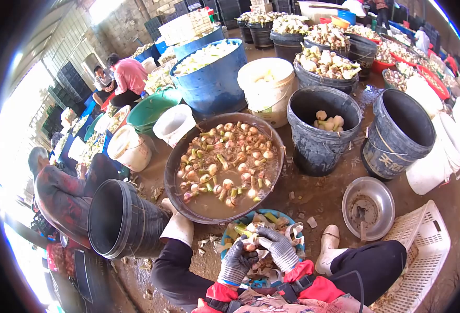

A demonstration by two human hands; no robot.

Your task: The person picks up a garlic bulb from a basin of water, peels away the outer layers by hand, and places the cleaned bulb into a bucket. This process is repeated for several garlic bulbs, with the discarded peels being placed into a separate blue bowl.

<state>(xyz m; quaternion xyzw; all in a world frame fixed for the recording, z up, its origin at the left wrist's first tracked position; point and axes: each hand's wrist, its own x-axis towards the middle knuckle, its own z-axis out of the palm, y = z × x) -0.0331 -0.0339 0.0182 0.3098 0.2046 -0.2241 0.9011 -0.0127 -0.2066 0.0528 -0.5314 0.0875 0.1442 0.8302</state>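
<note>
Both of my hands wear grey gloves with striped cuffs and meet over a blue basin between my knees. My left hand is closed around a pinkish garlic bulb with a pale green stem. My right hand is closed too, its fingers pressed on the same bulb from the right side; the fingertips are partly hidden. Cut stems and papery peelings fill the basin under my hands. Just beyond it, a wide dark tub holds muddy water with many floating garlic bulbs.
A black bucket with several peeled bulbs stands ahead right, beside another black bucket. A metal bowl and a white crate are at my right. A black bucket lies tilted at left. Other people sit farther off.
</note>
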